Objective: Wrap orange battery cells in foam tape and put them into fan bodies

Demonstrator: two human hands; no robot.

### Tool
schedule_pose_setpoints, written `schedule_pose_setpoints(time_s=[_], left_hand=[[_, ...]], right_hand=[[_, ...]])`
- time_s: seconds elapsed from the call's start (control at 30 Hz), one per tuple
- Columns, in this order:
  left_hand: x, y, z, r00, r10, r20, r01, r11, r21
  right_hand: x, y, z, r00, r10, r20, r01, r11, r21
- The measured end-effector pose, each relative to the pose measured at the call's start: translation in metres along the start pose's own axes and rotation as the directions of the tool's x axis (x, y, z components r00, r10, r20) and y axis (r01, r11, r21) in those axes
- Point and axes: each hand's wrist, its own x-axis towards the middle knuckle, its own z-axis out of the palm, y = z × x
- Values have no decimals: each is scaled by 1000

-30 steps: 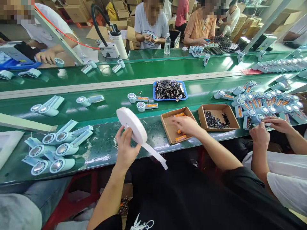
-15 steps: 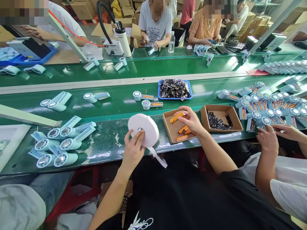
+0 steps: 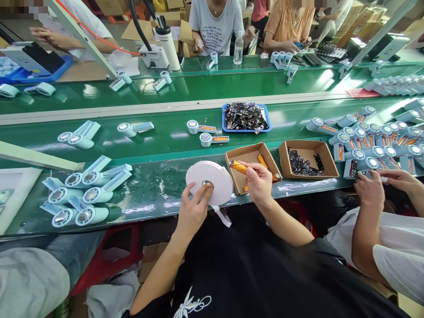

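My left hand point(image 3: 194, 204) grips a wide white roll of tape point(image 3: 217, 176), its fingers at the core hole. A loose tape end point(image 3: 222, 216) hangs below the roll. In my right hand point(image 3: 260, 183) is an orange cylindrical battery point(image 3: 238, 166), pinched between thumb and fingers and pointing left toward the roll. Behind that hand sits a small cardboard box point(image 3: 236, 152) with a few more orange batteries point(image 3: 263, 161) inside. Two light-blue fan bodies point(image 3: 205, 139) with orange batteries in their handles lie beyond the roll.
A blue tray point(image 3: 224, 126) and a second cardboard box point(image 3: 309, 154) hold black circuit boards. Light-blue fan bodies point(image 3: 91, 194) cluster at the left; many more point(image 3: 376, 151) crowd the right, beside a co-worker's hands point(image 3: 371, 187). Other people sit across the green bench point(image 3: 145, 154).
My right hand has lifted the battery out of the box and brought it nearer the tape roll. The roll has shifted right and turned flatter toward me.
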Motion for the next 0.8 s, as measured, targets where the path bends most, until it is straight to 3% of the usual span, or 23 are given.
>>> schedule_pose_setpoints(time_s=[0.1, 0.2, 0.3, 0.37, 0.43, 0.5, 0.53, 0.57, 0.67, 0.73, 0.8], left_hand=[[1, 2, 0, 1000, 1, -5, -1, 1000, 10], [2, 3, -1, 1000, -15, -10, 15, 1000, 26], [1, -2, -8, 1000, -7, -7, 8, 994, 110], [3, -7, -15, 1000, 22, 14, -24, 986, 166], [7, -11, -22, 998, 64, 29, -68, 977, 203], [12, -12, -28, 994, 106, 27, -109, 969, 221], [15, -11, -29, 994, 110, 17, -111, 968, 225], [17, -8, -29, 995, 102, -2, -99, 970, 222], [17, 10, -23, 997, 32, -77, -18, 985, 173], [11, 25, -16, 995, 12, -96, -2, 994, 110], [1, 34, -10, 996, 21, -88, -15, 997, 73]], right_hand=[[-10, 9, 6, 999, 30, -18, -30, 999, 15], [-23, 19, 6, 989, 144, -11, -145, 986, -81], [-21, 14, -4, 962, 249, 113, -224, 955, -194], [-6, 1, -16, 904, 315, 290, -228, 928, -295], [13, -14, -25, 810, 395, 434, -205, 883, -421], [24, -22, -26, 752, 447, 485, -182, 847, -499], [23, -21, -23, 763, 437, 476, -185, 853, -488], [19, -17, -17, 807, 396, 439, -196, 879, -434], [-8, 5, 5, 964, 205, 171, -188, 976, -114], [-18, 14, 15, 987, 153, 54, -154, 988, 14], [-5, 8, 13, 990, 135, 45, -137, 990, 40]])
